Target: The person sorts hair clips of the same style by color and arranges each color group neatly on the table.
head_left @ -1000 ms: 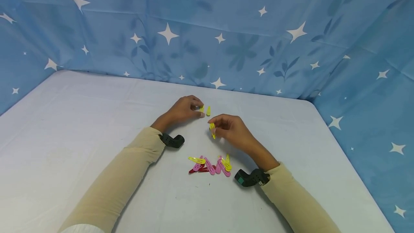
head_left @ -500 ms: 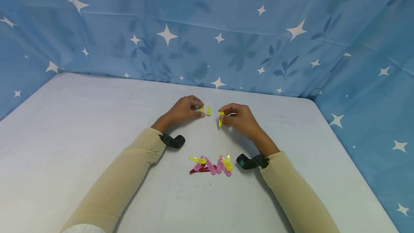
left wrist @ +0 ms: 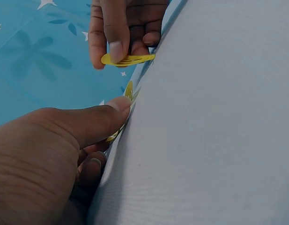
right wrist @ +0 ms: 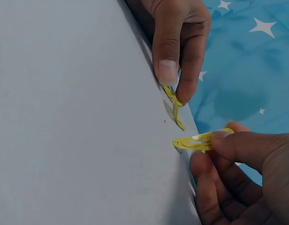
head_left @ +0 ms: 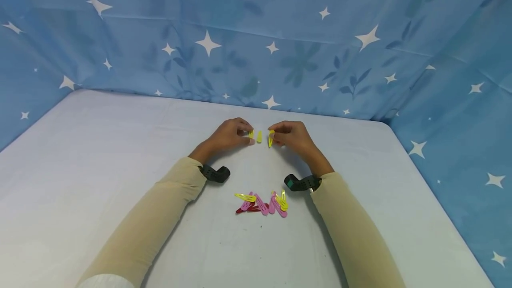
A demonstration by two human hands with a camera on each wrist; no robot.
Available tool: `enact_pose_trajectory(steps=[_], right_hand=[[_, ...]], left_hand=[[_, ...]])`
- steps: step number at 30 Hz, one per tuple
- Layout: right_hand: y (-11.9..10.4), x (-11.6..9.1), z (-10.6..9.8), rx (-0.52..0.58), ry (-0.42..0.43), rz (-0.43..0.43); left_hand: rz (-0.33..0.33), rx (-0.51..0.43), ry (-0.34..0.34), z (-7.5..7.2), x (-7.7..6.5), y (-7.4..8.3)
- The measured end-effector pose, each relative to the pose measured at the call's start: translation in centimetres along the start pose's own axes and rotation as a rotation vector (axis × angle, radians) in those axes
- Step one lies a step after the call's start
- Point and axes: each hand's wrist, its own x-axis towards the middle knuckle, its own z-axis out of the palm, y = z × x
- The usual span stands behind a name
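Note:
In the head view my left hand (head_left: 229, 136) is at the far part of the table, its thumb and fingers pinching a yellow snap hair clip (head_left: 251, 134). Just right of it a second yellow hair clip (head_left: 259, 137) stands on the cloth, between the two hands. My right hand (head_left: 295, 138) pinches a third yellow hair clip (head_left: 270, 139) by its wide end, to the right of the middle one. The right wrist view shows this clip (right wrist: 193, 142) with its narrow tip pointing toward the cloth, close to the middle clip (right wrist: 176, 115).
A loose pile of pink hair clips (head_left: 262, 204), red hair clips (head_left: 241, 210) and more yellow hair clips (head_left: 245, 198) lies nearer me on the white-covered table (head_left: 180, 243). A blue star-patterned curtain (head_left: 240, 48) hangs along the back and right edges.
My right hand has carried its yellow hair clip up and away from me, then slightly left toward the middle clip. The left hand stays in place with its clip.

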Motion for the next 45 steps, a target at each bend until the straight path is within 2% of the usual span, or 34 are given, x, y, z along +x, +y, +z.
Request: enact_pose_trajectory(steps=[9, 18, 22, 38, 45], right_hand=[[-0.6, 1.2, 0.9, -0.012, 0.045, 0.092], [-0.2, 1.7, 1.4, -0.225, 0.069, 0.116], [-0.3, 1.7, 1.6, -0.263, 0.072, 0.145], [-0.8, 2.0, 2.2, -0.374, 0.086, 0.137], [-1.0, 1.7, 2.3, -0.36, 0.112, 0.121]], left_hand=[[-0.016, -0.007, 0.005, -0.4, -0.4, -0.1], [0.011, -0.018, 0.006, 0.3, 0.1, -0.1], [0.014, -0.005, 0.008, 0.4, 0.0, 0.0], [0.035, 0.007, 0.018, 0.1, -0.1, -0.1], [0.031, 0.001, 0.019, 0.1, -0.1, 0.0]])
